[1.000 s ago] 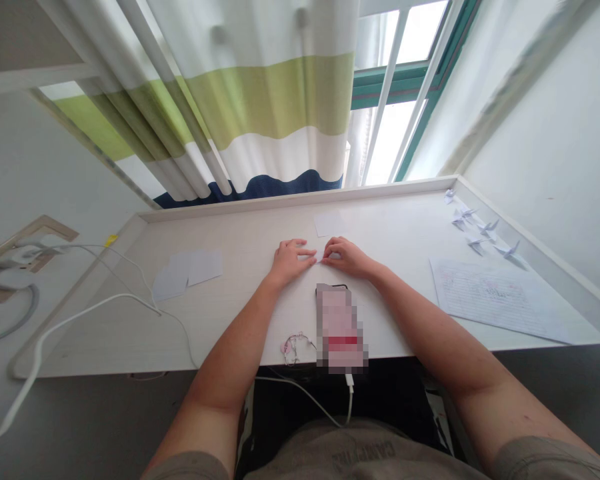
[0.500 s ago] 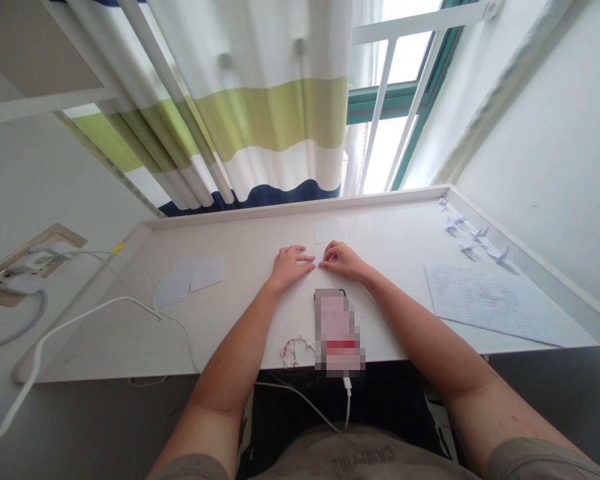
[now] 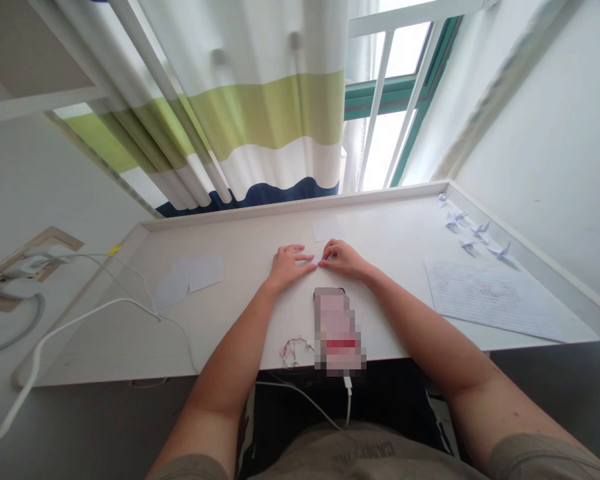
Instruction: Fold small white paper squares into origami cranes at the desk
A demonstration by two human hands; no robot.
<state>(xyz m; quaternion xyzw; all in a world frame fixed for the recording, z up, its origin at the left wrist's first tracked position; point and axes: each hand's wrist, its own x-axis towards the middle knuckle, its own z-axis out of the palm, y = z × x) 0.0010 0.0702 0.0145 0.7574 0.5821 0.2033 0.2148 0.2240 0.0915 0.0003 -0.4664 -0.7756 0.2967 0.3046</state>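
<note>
My left hand (image 3: 290, 265) and my right hand (image 3: 343, 259) rest on the white desk (image 3: 240, 320), fingertips meeting at the middle. Between them is a small piece of folded white paper (image 3: 321, 261), mostly hidden by my fingers. Its exact shape cannot be made out. Both hands press or pinch it. A plain white paper square (image 3: 327, 230) lies just beyond my fingers.
Below my hands lies a pixelated phone (image 3: 337, 330) on a white charging cable (image 3: 305, 400), with a thin bracelet (image 3: 295, 351) beside it. Left: paper squares (image 3: 187, 273). Right: several paper cranes (image 3: 473, 230) and a handwritten lined sheet (image 3: 485, 300).
The whole view has shifted slightly as my head moved. My hands stay together on the small paper, with only slight shifts of the fingers.
</note>
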